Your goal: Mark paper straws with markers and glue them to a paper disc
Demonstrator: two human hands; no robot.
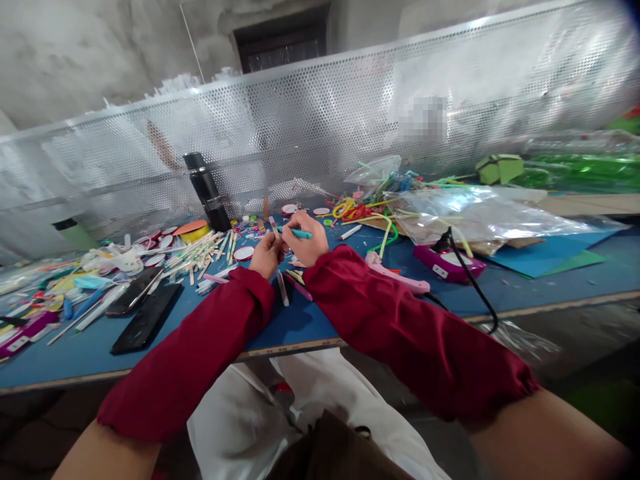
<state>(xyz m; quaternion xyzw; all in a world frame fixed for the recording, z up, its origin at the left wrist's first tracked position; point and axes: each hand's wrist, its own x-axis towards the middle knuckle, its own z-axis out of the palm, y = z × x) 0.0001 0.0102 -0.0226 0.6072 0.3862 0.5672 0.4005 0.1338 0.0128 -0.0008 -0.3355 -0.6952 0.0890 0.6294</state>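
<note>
Here, teal pen (303, 234), illegibly lettered bottle (207, 193).

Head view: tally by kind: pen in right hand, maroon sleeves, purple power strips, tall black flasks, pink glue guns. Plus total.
Teal pen in right hand: 1
Maroon sleeves: 2
Purple power strips: 2
Black flask: 1
Pink glue gun: 1
Total: 7

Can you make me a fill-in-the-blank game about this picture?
1. The teal pen is in the person's ____ hand.
2. The tabletop is ____.
3. The tall bottle standing behind the loose sticks is ____.

Missing words: right; blue; black.
</note>
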